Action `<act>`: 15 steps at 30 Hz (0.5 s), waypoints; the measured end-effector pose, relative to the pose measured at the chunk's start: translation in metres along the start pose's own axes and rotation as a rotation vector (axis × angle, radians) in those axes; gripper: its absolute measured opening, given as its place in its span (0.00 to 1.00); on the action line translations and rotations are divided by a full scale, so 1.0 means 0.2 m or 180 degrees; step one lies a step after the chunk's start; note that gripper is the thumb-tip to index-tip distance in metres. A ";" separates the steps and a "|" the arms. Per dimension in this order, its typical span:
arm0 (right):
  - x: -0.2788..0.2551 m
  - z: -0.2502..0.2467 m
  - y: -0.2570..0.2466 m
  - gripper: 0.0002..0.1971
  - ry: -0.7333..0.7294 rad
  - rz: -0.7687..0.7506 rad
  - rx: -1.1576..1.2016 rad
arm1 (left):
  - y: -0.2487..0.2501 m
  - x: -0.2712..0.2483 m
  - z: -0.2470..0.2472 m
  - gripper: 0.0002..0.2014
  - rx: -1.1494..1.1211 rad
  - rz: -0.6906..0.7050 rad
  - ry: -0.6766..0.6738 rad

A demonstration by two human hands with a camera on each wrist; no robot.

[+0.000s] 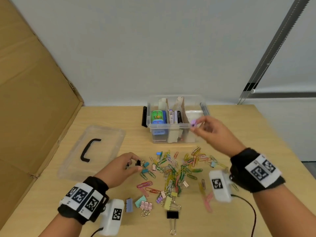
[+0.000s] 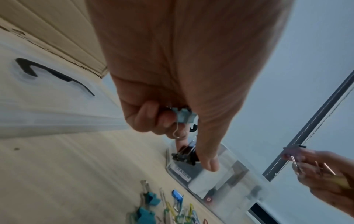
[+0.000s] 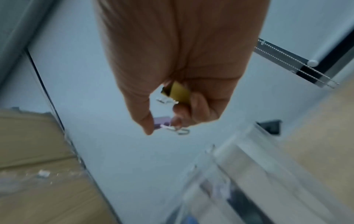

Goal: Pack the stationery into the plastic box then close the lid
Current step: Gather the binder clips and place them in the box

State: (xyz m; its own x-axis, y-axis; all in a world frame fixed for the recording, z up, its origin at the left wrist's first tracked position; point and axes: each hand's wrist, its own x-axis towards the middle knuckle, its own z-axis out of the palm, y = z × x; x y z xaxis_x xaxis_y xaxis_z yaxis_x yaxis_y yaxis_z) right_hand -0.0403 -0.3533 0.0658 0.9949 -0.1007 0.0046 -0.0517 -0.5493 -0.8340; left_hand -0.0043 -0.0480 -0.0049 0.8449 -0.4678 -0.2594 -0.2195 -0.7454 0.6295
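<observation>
The clear plastic box [image 1: 171,128] stands open at the back of the table, with cardboard dividers and stationery inside. My right hand [image 1: 196,124] hovers over its front right corner, pinching a purple binder clip [image 1: 194,123] [image 3: 161,121] while a yellow binder clip [image 3: 178,92] sits tucked in the palm. My left hand [image 1: 135,164] is low at the left edge of the clip pile [image 1: 177,168], pinching a black binder clip [image 1: 138,163] [image 2: 184,153]. A light blue binder clip [image 2: 184,116] is held in its curled fingers. The clear lid [image 1: 106,134] lies flat to the left, its black handle [image 1: 89,149] facing up.
Coloured paper clips and binder clips are scattered across the table's middle and front, among them a large black binder clip [image 1: 172,215]. A cardboard sheet [image 1: 34,100] leans along the left side. The wall lies just behind the box, and the table edge [image 1: 282,137] runs along the right.
</observation>
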 end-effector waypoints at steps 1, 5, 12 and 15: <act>0.05 -0.07 -0.01 0.11 0.0257 -0.0012 0.0081 | 0.02 0.01 0.01 0.14 -0.0001 -0.0013 0.0031; 0.34 -0.23 -0.04 0.12 0.0421 0.0234 -0.0251 | 0.12 0.03 0.06 0.12 -0.0053 -0.0070 0.0073; 0.81 -0.23 0.04 0.11 -0.0209 0.0933 -0.1042 | 0.26 0.06 0.17 0.16 -0.0056 -0.0186 0.0179; 0.85 -0.22 0.07 0.16 -0.0340 0.0939 -0.1024 | 0.28 0.04 0.19 0.17 -0.0062 -0.0231 0.0229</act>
State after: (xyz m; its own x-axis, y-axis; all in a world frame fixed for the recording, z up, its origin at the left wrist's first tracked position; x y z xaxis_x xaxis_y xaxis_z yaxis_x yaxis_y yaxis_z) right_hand 0.1237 -0.4145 0.0785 0.9360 -0.2148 -0.2788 -0.3420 -0.7416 -0.5771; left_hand -0.0277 -0.1123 0.0011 0.8912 -0.3772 -0.2520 -0.1475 -0.7663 0.6253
